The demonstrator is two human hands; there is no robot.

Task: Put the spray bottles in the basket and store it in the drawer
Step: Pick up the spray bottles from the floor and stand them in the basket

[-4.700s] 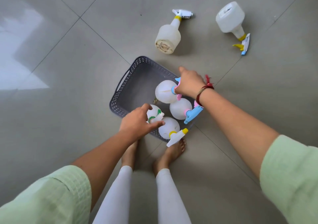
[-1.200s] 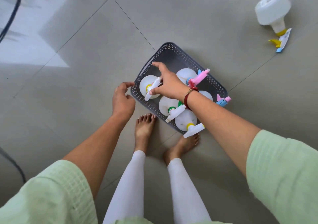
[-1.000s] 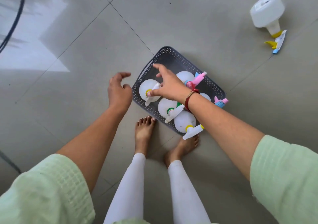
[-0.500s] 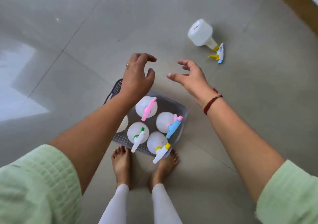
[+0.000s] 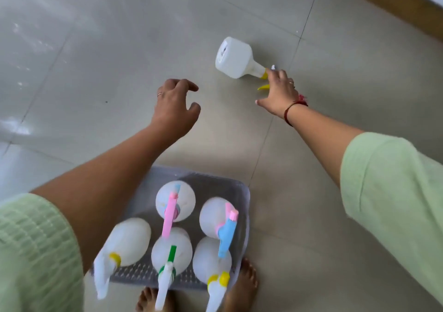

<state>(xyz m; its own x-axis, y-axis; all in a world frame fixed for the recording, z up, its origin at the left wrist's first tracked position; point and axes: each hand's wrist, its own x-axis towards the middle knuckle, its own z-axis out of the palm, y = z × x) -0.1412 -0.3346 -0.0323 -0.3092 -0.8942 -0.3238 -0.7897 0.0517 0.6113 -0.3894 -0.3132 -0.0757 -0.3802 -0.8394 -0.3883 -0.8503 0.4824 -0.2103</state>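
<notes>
A grey perforated basket [image 5: 217,182] stands on the floor at my feet with several white spray bottles upright in it, among them one with a pink trigger [image 5: 175,200] and one with a blue trigger [image 5: 217,215]. One more white spray bottle [image 5: 233,57] lies on its side on the tiles further out. My right hand [image 5: 279,93] reaches over its yellow nozzle end, fingers spread and touching the neck, not closed around it. My left hand [image 5: 173,106] hovers above the floor beyond the basket, fingers curled loosely and holding nothing.
Grey floor tiles with dark grout lines spread all around. A brown wooden skirting edge [image 5: 393,2] runs across the top right corner. My bare feet [image 5: 241,285] are right against the basket's near side.
Both hands have left the basket and moved outward. My right hand has stretched to the lying bottle's nozzle. The view has shifted so the basket sits lower in frame.
</notes>
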